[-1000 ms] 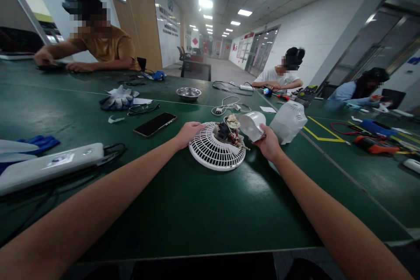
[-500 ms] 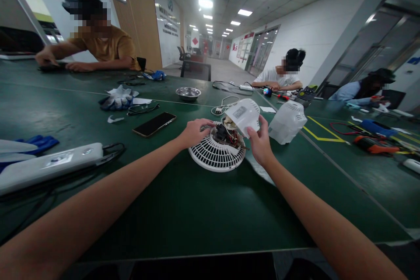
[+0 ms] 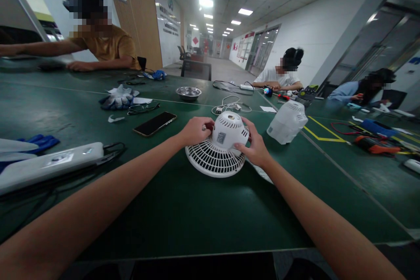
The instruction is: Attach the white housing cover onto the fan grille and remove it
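A white fan's grille (image 3: 216, 164) lies on the green table, with a white rounded motor cover (image 3: 226, 129) over its middle. The cover has vent slots and a small printed label, and it hides the motor and wiring. My right hand (image 3: 257, 146) grips the cover's right side, thumb in front and fingers behind. At the cover's left edge my left hand (image 3: 197, 132) is closed, its fingers curled inward; what they pinch is hidden. Just right of my right hand stands a translucent white plastic housing (image 3: 286, 122). A pale flat piece (image 3: 260, 173) shows partly under my right wrist.
To the left are a phone (image 3: 155, 123), work gloves (image 3: 118, 97) and a white power strip (image 3: 62, 162). A metal bowl (image 3: 188, 93) and a white cable (image 3: 229, 101) lie beyond the fan. An orange multimeter (image 3: 376, 145) sits right. Several people work around the table.
My right hand has turned the motor cover over and brought it left onto the grille, covering the motor. My left hand has moved from the grille's rim to the cover's edge.
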